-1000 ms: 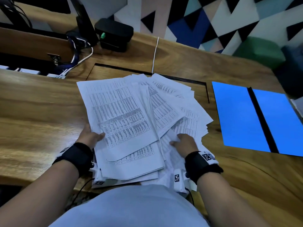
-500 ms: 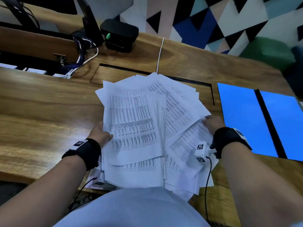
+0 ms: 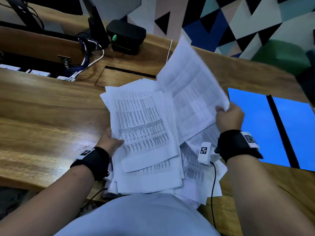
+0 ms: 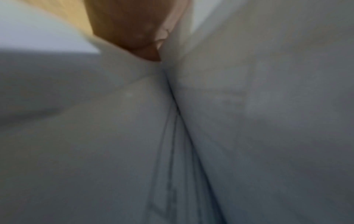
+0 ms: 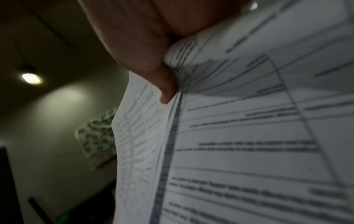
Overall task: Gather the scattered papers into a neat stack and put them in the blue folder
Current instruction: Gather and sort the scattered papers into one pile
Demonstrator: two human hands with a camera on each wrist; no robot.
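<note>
Blue folder [image 3: 252,123] lies open, apart from the papers [image 3: 143,126].

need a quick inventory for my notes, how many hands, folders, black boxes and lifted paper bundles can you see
hands: 2, left hand and right hand
folder: 1, blue, lying open
black box: 1
lifted bundle: 1, gripped by the right hand; loose sheets beneath are too overlapped to count
total: 5

Office: wooden desk [image 3: 42,116], monitor stand [image 3: 97,23], cables [image 3: 88,60], printed papers [image 3: 141,126]
</note>
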